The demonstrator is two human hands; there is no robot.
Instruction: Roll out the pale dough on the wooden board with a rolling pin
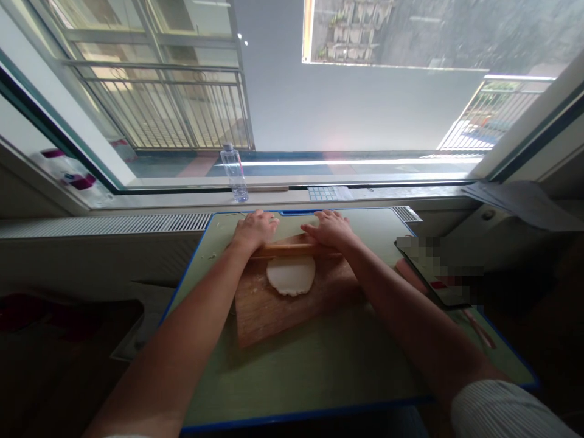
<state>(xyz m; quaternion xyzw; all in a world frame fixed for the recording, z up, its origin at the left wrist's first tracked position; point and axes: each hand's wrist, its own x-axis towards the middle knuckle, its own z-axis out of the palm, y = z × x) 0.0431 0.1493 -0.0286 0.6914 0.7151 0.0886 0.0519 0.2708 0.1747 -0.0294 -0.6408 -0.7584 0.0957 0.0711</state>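
A wooden rolling pin (294, 249) lies across the far edge of a flattened, pale round of dough (292, 277). My left hand (257, 229) rests over the pin's left end, fingers stretched forward past it. Over the right end lies my right hand (331, 229), its fingers also extended and the thumb pointing inward. Both palms appear to press on the pin and hide its ends. Beneath pin and dough is a wooden board (258, 319), set at an angle, with a few pale crumbs on it.
The board sits on a light green table (292, 374) with a blue rim. A clear plastic bottle (234, 173) stands on the windowsill ahead. Another bottle (75, 176) is at the left. A dark-edged tablet-like panel (433, 274), partly pixelated, is at the table's right side.
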